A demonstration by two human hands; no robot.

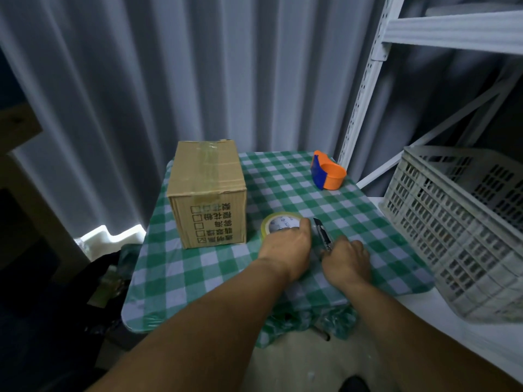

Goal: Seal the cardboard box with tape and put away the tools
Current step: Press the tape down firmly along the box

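Head camera first. What is far to the left of the hands?
— A cardboard box on the checked table, with clear tape over its top seam.
— And the left hand?
— It grips the tape roll, fingers curled on the rim. The box is just to its left.
— And to its right?
— The right hand pinches a box cutter lying between both hands.
— Beyond it?
— An orange tape dispenser, far past the fingers. A grey basket sits to the right.
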